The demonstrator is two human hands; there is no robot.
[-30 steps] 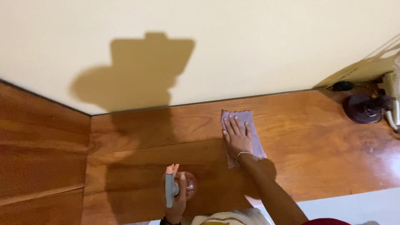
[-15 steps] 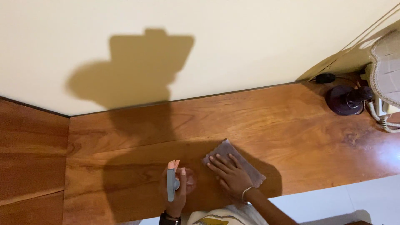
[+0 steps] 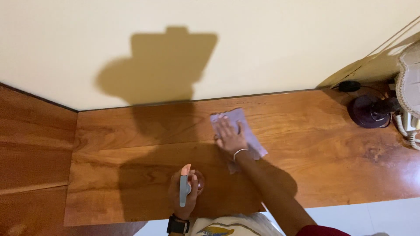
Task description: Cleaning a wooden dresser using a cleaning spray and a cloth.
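My right hand [image 3: 229, 136] lies flat, fingers spread, on a pale lilac cloth [image 3: 244, 131] and presses it onto the polished wooden tabletop [image 3: 144, 131] near the back wall. My left hand [image 3: 183, 196] is closed around a spray bottle [image 3: 185, 188] with a grey trigger head and an orange tip, held upright over the table's front edge, close to my body. A dark watch sits on the left wrist and a thin bracelet on the right.
A dark round lamp base [image 3: 368, 111] with a pale shade [image 3: 409, 74] stands at the table's right end, with a plug [image 3: 349, 86] and white cords [image 3: 404, 126] by it. A cream wall [image 3: 262, 39] runs behind. Wooden panelling [image 3: 30, 144] lies to the left.
My right hand has slid the cloth from near the front edge back out towards the wall. The left hand with the spray bottle has stayed in place.
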